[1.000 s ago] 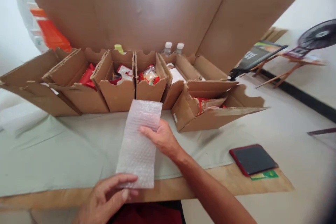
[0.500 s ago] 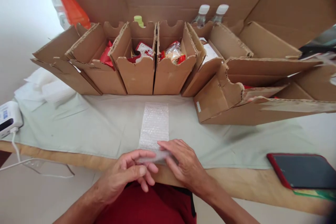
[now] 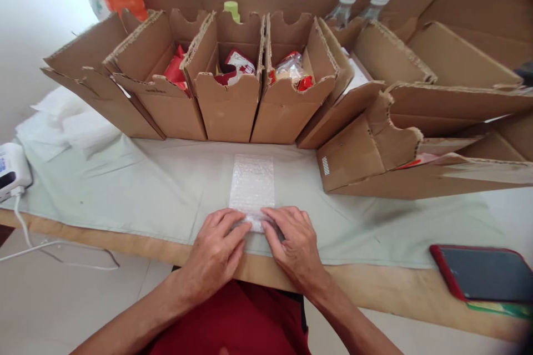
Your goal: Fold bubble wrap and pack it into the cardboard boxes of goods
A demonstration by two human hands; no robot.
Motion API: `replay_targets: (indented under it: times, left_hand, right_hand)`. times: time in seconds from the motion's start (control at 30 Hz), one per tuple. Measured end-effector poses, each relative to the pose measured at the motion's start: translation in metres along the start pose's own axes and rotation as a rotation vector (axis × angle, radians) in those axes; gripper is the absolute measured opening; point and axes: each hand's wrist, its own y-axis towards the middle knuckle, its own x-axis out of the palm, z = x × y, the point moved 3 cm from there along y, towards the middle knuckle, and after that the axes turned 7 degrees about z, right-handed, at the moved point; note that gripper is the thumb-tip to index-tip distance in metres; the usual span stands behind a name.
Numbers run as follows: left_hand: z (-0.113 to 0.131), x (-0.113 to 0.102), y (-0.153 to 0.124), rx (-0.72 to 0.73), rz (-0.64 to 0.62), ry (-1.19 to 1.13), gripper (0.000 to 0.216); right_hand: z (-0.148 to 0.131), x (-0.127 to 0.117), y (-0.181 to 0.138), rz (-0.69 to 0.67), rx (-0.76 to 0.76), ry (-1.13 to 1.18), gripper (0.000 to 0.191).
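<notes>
A strip of bubble wrap [image 3: 252, 184] lies flat on the pale green cloth [image 3: 137, 194], pointing away from me toward the cardboard boxes. My left hand [image 3: 219, 249] and my right hand [image 3: 293, 247] rest side by side on its near end. The fingers of both hands curl down and press on that end, which looks folded or rolled under them. The far part of the strip lies free.
A row of open cardboard boxes [image 3: 227, 105] with red snack packets stands behind the strip; another box [image 3: 366, 150] lies tipped at the right. Bottles [image 3: 345, 3] stand at the back. A red-cased phone [image 3: 485, 272] lies at the right, a white device [image 3: 10, 169] with a cable at the left edge.
One second ago I held the bubble wrap up in the air with both hands. It now lies flat on the cloth, and both hands have come together pressing on its near end.
</notes>
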Motion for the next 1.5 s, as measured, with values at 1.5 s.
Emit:
replay_targets:
  times: [1.5]
  left_hand:
    - [-0.028,0.002,0.038,-0.053,0.094,0.152,0.028]
  right_hand:
    - [0.0,-0.019,0.012,-0.075,-0.196,-0.098,0.022]
